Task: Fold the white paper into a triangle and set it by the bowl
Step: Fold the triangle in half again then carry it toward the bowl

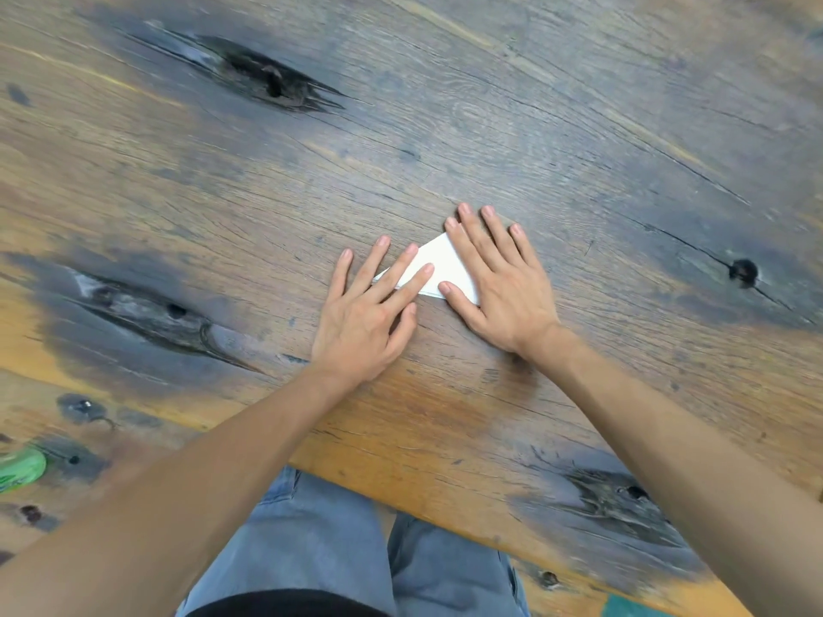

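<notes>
The white paper (438,262) lies flat on the wooden table (401,135), folded into a triangular shape. My left hand (369,313) rests flat with fingers spread, its fingertips pressing on the paper's left part. My right hand (494,278) lies flat over the paper's right part, fingers spread, thumb on the lower edge. Both hands hide much of the paper. No bowl is in view.
A green object (20,469) sits blurred at the left edge of the table. The table's near edge runs diagonally above my lap in blue jeans (329,541). Dark knots and cracks mark the wood.
</notes>
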`<state>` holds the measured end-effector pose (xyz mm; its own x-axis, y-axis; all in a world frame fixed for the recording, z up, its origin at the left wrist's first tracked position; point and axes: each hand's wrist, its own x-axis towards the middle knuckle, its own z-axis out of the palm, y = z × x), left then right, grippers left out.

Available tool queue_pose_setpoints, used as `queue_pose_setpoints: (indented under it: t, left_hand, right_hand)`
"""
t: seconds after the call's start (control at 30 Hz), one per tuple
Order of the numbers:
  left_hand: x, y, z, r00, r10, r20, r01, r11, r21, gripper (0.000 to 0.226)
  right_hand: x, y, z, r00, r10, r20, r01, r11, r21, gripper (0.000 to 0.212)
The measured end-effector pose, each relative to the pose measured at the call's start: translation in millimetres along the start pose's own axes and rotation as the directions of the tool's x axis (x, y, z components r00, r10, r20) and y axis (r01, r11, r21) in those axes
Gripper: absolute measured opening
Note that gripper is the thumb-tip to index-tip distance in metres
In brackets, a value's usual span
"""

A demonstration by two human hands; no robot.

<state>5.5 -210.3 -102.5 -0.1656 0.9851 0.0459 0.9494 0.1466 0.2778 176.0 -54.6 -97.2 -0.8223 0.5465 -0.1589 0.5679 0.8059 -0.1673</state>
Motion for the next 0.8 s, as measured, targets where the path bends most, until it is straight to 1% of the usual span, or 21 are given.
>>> queue_pose_setpoints:
  t: [0.1,0.17,0.37,0.57,0.8]
  left_hand:
    - [0,0,1,1.000,0.000,0.001,0.000,1.000,0.002,0.050]
    - [0,0,2,1.000,0.001,-0.007,-0.001,1.000,0.007,0.050]
    - [-1,-1,4,1.000,0.002,-0.009,-0.002,1.000,0.005,0.050]
    - [-1,-1,3,1.000,0.001,0.000,-0.001,1.000,-0.003,0.050]
    - [0,0,1,1.000,-0.005,-0.006,0.004,1.000,-0.012,0.050]
  right_hand:
    - [-2,0,-3,0.999,0.022,-0.035,-0.020,0.999,0.042,0.076]
    - [-5,-1,-4,0.998,0.018,-0.062,-0.016,0.999,0.038,0.076]
    - [-10,-4,0,0.998,0.039,-0.042,-0.038,0.999,0.020,0.078]
    - [-10,-3,9,0.993,0.042,-0.114,-0.043,0.999,0.002,0.079]
    - [-11,-1,10,0.992,0.032,-0.124,-0.032,0.999,0.003,0.078]
